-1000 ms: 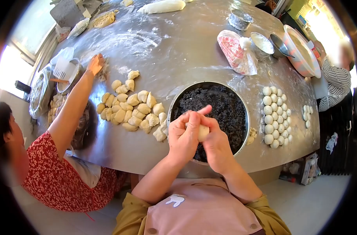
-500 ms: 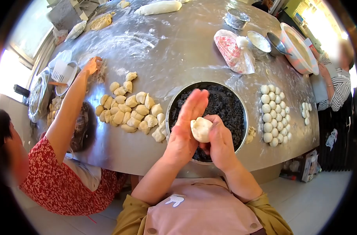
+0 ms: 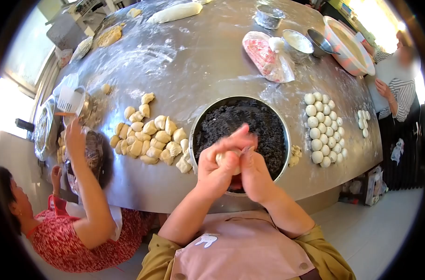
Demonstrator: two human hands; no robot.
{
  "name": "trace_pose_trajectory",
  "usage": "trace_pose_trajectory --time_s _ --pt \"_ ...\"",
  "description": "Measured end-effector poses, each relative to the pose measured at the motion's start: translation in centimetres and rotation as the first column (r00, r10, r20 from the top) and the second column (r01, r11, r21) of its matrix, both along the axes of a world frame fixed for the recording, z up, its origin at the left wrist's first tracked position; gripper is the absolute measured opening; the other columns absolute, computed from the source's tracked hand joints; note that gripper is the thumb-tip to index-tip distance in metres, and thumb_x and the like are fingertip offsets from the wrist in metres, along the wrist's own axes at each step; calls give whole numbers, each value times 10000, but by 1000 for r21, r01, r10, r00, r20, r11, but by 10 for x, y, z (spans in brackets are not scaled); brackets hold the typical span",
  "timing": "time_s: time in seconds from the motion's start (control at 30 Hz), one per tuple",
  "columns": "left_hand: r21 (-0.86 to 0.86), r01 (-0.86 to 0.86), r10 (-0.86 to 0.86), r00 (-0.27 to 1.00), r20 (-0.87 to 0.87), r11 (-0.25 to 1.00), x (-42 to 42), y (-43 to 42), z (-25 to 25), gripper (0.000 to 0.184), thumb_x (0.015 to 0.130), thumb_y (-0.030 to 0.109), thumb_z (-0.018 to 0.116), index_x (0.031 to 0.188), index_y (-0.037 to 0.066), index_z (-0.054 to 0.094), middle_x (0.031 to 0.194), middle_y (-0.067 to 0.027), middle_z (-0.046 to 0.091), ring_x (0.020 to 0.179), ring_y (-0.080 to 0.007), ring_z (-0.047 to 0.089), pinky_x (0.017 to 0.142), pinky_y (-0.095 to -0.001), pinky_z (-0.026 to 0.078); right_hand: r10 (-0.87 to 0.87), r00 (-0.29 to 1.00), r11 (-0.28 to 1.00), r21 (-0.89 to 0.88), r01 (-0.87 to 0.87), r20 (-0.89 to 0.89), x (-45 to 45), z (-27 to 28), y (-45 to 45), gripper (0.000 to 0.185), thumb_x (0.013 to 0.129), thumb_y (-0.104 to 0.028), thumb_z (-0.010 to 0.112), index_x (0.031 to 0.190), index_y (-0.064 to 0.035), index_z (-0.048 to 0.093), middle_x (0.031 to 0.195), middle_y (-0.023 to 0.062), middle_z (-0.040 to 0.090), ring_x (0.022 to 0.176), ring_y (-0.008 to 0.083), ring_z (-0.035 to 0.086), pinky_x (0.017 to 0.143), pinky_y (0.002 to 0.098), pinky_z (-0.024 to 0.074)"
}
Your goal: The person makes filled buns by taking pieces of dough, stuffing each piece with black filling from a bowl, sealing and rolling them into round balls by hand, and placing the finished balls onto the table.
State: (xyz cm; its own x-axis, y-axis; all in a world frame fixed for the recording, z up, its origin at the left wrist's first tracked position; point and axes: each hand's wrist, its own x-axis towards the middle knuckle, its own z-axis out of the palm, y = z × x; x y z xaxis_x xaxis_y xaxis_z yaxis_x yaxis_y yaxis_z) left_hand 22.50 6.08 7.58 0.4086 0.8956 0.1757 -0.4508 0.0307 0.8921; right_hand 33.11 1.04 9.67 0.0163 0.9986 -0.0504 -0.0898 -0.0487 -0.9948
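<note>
My left hand (image 3: pixel 215 169) is curled around a filled dough ball (image 3: pixel 225 157), mostly hidden by the fingers. Pressed against the same ball from the other side is my right hand (image 3: pixel 257 176), its fingers closed at the top. Both hands are over the near part of a round metal bowl (image 3: pixel 286 140), which holds dark crumbly filling (image 3: pixel 240 112). Left of the bowl lie several pale dough pieces (image 3: pixel 149 138). On its right, rows of smooth white dough balls (image 3: pixel 325 131) sit close together.
A co-worker in a red patterned top (image 3: pixel 77 238) reaches over the table's left end. Another person in a striped shirt (image 3: pixel 403 100) stands at the right, near a large basin (image 3: pixel 347 46). A flour bag (image 3: pixel 268 58) and a dough roll (image 3: pixel 175 12) lie farther back.
My left fingers have folded from upright to curled over the dough ball, and my right hand has closed in. The left co-worker's arm has drawn back toward the near side.
</note>
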Motion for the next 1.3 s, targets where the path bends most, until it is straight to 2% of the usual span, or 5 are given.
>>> trace_pose_trajectory --time_s 0.4,0.57,0.77,1.13,1.3 --pt "-135 81 -34 946 322 987 2 15 -3 668 947 502 407 1412 40 276 1394 -153 374 1189 -276 467 980 -407 424 -340 764 940 -190 283 -549 109 -23 -34 376 970 -439 365 1128 -127 503 758 48 557 589 137 515 472 262 389" --pt "-260 -39 71 991 113 965 -35 17 -16 485 975 366 422 1335 43 386 1267 -123 477 1106 -241 514 914 -360 455 -824 455 513 102 852 338 268 -29 -96 398 933 -439 428 1042 -87 578 899 40 586 714 130 543 631 289 444" --pt "-288 -85 87 996 -6 954 -48 8 -15 372 998 305 391 1266 58 467 1190 -84 534 1074 -193 540 888 -338 469 -223 42 353 41 935 974 371 -52 -132 506 886 -519 468 1059 -56 580 977 179 663 940 332 632 817 422 471" --pt "-290 -170 166 985 -38 942 -75 -7 -9 304 968 270 470 1151 37 535 1083 -110 599 989 -256 603 814 -353 497 -154 646 734 -351 582 747 533 -208 -153 621 984 -485 233 1319 -19 470 1388 162 434 1280 256 381 1101 383 256" --pt "-154 -633 544 746 -384 759 -145 0 -38 206 964 191 499 1119 70 560 1067 -41 594 973 -134 566 838 -289 449 -74 -487 829 325 455 870 608 -202 -188 492 998 -363 310 1307 -7 450 1258 208 525 1179 346 482 1008 381 350"
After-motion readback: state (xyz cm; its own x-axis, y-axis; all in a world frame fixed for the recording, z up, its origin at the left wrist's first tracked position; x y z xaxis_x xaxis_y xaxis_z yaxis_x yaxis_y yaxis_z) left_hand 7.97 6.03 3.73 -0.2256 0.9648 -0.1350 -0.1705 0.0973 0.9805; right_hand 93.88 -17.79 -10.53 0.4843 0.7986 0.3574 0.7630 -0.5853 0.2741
